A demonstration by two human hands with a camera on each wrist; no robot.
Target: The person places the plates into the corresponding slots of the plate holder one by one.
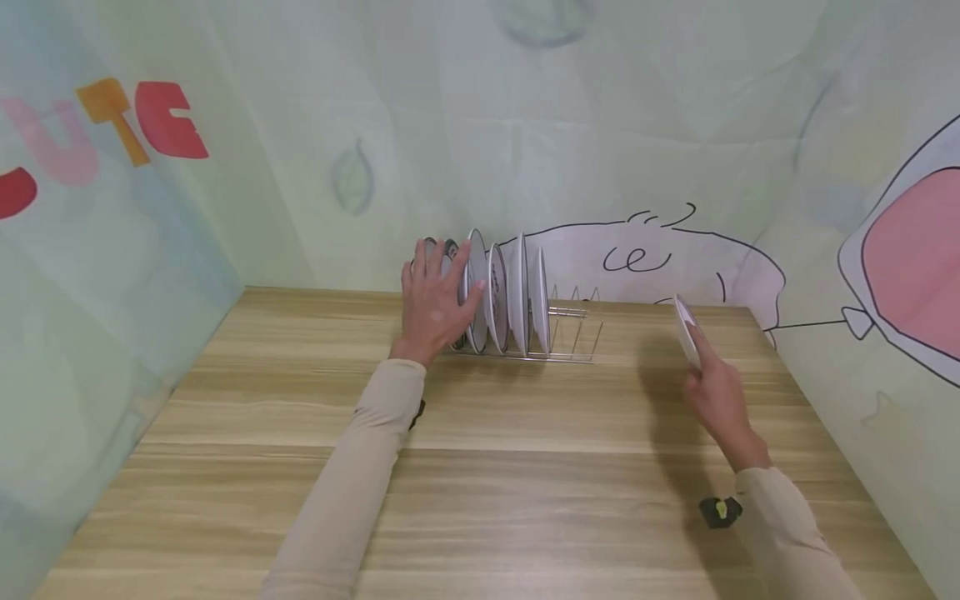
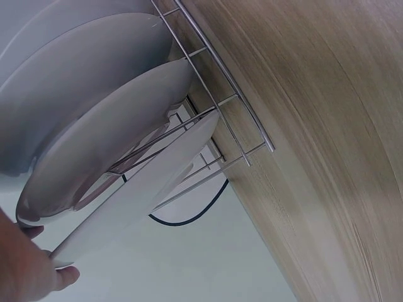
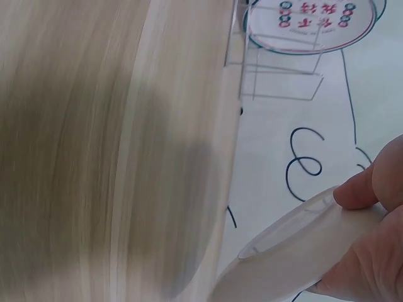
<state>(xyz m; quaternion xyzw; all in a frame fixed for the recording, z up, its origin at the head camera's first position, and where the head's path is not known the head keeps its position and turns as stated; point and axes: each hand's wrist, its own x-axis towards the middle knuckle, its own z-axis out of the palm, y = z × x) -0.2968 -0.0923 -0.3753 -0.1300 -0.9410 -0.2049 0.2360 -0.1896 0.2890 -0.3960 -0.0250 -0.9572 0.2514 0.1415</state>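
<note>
Several white plates (image 1: 519, 296) stand on edge in a wire dish rack (image 1: 573, 360) at the back of the table. My left hand (image 1: 433, 307) rests over the left-hand plates, its fingers spread and stretched forward. In the left wrist view, fingertips (image 2: 67, 277) of that hand touch on either side of one plate's rim (image 2: 135, 192); which plate it is I cannot tell. Off to the right of the rack, my right hand (image 1: 717, 392) pinches a small white plate (image 3: 289, 264) between thumb and fingers, above the table.
Bare wire slots (image 1: 576, 333) form the rack's right end. The wooden table (image 1: 480, 508) runs back to a printed cloth wall (image 1: 300, 183), and cloth also hangs along both sides. A small black device (image 1: 721, 512) sits at my right wrist.
</note>
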